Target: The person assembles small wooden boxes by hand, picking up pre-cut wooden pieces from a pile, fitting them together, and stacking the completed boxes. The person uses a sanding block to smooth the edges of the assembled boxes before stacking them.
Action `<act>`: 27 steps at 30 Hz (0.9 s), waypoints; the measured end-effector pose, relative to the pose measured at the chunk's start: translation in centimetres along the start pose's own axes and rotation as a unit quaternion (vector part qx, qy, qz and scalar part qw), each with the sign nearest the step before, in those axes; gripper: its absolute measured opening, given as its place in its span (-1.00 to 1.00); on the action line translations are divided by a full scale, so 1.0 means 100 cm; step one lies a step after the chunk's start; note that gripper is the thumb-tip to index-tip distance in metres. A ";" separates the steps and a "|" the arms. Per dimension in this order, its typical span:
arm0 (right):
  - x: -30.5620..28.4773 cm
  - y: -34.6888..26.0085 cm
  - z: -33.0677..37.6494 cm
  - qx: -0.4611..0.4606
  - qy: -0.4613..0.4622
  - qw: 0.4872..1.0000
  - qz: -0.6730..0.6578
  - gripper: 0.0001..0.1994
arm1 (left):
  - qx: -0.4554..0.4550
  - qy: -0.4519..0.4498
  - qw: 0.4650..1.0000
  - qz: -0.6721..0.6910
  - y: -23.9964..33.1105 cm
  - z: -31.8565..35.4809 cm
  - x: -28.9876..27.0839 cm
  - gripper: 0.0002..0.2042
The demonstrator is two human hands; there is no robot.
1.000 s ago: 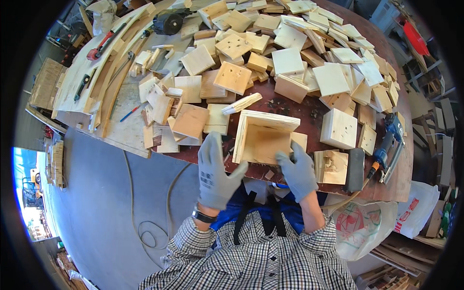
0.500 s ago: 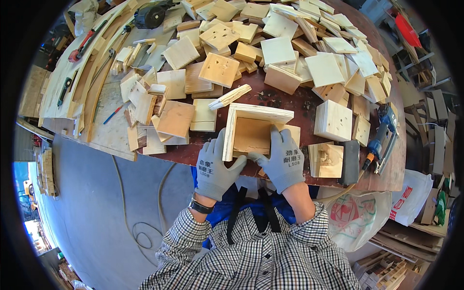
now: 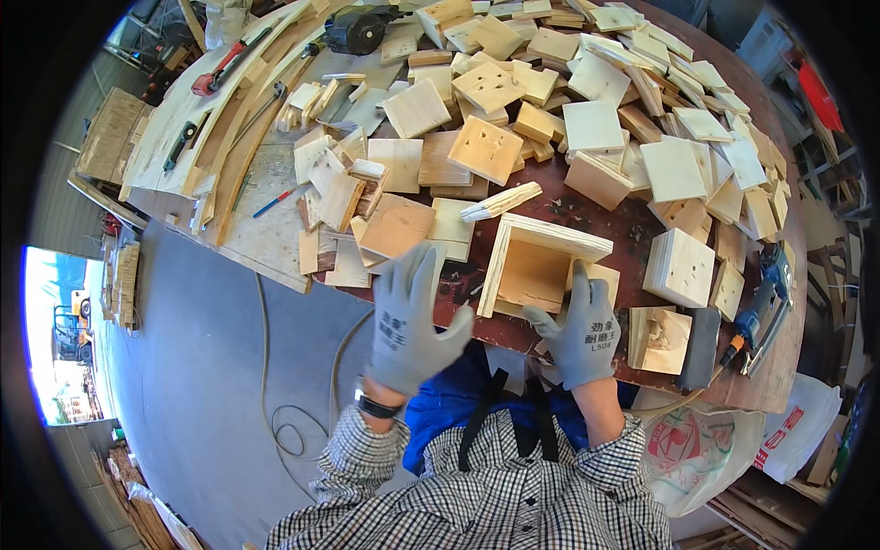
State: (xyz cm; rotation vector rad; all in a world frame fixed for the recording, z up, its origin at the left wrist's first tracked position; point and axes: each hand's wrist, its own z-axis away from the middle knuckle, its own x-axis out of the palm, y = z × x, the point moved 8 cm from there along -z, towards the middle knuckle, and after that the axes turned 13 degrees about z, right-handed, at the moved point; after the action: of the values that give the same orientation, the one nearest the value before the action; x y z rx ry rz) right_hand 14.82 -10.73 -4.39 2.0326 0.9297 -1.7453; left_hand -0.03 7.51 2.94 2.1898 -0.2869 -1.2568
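Note:
A wooden box of light plywood boards (image 3: pixel 547 236), its top uncovered, stands at the front edge of the dark red table (image 3: pixel 458 291). My right hand (image 3: pixel 587 335), in a grey work glove, holds its right side, the fingers over the wall and the thumb toward the near edge. My left hand (image 3: pixel 408 321), gloved alike, is raised to the left of the box, apart from it. Its fingers are stretched, the thumb stands off, and nothing shows in it. Just behind the box lies a splintered wood strip (image 3: pixel 500 201).
Loose square wood blocks (image 3: pixel 486 149) are heaped behind the box. At right are a plywood block stack (image 3: pixel 679 268), a dark block (image 3: pixel 699 344) and a blue air nailer (image 3: pixel 768 284) with a hose. A marker (image 3: pixel 272 203) and a black circular power tool (image 3: pixel 357 30) lie left.
My left hand has let go of the box and moved away to its left. The right hand keeps its place on the box. The whole view has shifted, with things appearing farther right.

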 end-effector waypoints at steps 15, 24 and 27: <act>-0.015 0.015 0.012 -0.001 0.023 0.983 -0.181 -0.09 | -0.076 0.116 0.975 -0.177 -0.073 0.004 -0.032 -0.18; -0.072 -0.012 0.051 0.040 -0.135 0.836 -0.531 -0.35 | 0.124 -0.060 0.981 0.133 0.077 0.022 -0.009 -0.12; -0.063 0.005 0.049 0.167 -0.127 0.837 -0.505 -0.38 | 0.119 -0.053 0.985 0.113 0.075 0.012 0.015 -0.12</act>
State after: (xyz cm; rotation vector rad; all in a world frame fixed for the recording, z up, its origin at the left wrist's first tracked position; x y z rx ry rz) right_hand 11.05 -15.82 0.56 1.4290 1.9258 -2.7659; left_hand 0.51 0.32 5.86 2.2117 -0.7428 -1.2664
